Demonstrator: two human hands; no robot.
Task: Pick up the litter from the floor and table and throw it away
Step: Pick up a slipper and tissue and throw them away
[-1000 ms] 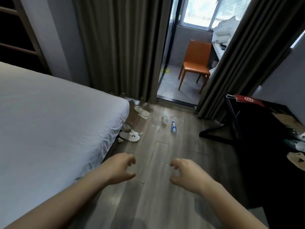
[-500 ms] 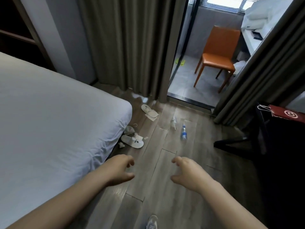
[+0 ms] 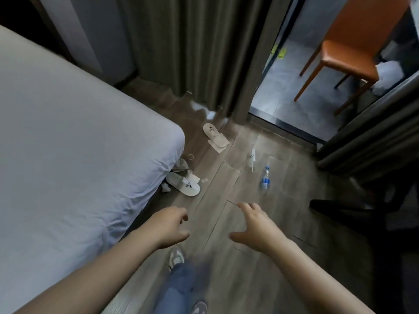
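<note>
Step in hand, judging by the layout: closing in on the floor litter, nothing is being held yet. The plastic water bottle [image 3: 264, 181] is lying on its side on the wooden floor [image 3: 249, 279], ahead of the right hand [image 3: 256, 225] and well apart from it. A small clear item [image 3: 252, 158] (wrapper or mini bottle, too blurry to tell) is lying just beyond the bottle. More litter is sitting by the bed [image 3: 68, 155] corner: a crumpled tissue [image 3: 166, 188] touching the bed base beside a white slipper [image 3: 183, 186], and flat paper [image 3: 218, 145] under a second slipper [image 3: 212, 132] near the curtain [image 3: 192, 53].

To do it well: bottle is looking like the nearest target, so crouching low and wrapping the right hand round the bottle's middle should be stopping it from rolling. The left hand [image 3: 169, 226] is looking better placed for the tissue side. Slippers are probably not litter, so taking the paper means sliding it out from under.

Both arms are reaching forward and down, forearms bare, hands hovering over the floor and apart from each other. Left fingers are curling loosely inward, pinching nothing. Right fingers are spreading slightly, thumb sticking out to the side, palm facing down, gripping nothing.
</note>
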